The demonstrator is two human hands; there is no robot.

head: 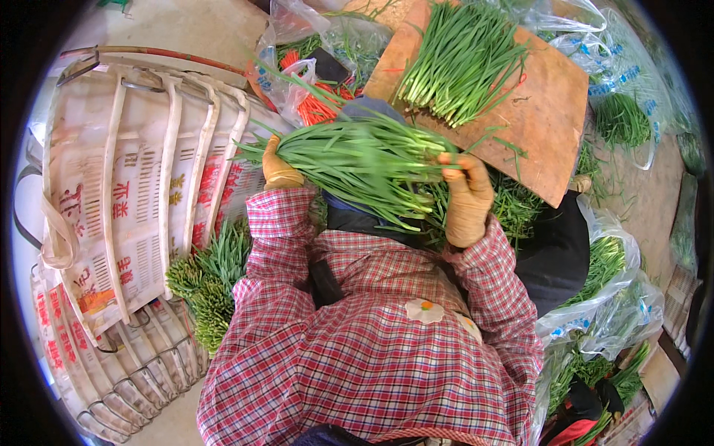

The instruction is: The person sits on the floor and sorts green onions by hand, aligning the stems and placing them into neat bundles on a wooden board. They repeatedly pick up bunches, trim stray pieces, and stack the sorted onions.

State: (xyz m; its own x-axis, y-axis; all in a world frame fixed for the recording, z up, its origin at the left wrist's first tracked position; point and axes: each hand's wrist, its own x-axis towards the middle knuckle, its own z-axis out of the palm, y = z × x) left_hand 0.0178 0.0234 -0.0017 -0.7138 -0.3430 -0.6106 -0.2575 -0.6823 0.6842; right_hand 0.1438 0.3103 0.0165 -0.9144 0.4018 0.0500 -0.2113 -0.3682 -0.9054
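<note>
A loose bunch of garlic chives (357, 159) lies crosswise above my lap, leaf tips to the left and pale stem bases to the right. My left hand (281, 167), in a tan glove, is closed around the leafy end. At the stem bases, my right hand (469, 203), also gloved, has its thumb and fingers pinched on some stems; motion blur hides exactly how many. Just beyond, a thick pile of garlic chives (460, 64) rests on a tilted wooden board (549, 125). Loose green trimmings (510, 206) lie below the board's near edge.
Stacked white plastic crates (142, 167) bearing writing stand at left, beside bundled chives (215, 284). Red ties (318, 106) and a dark flat object (329, 66) sit at the back. Clear plastic bags (627, 312) holding greens are on the right.
</note>
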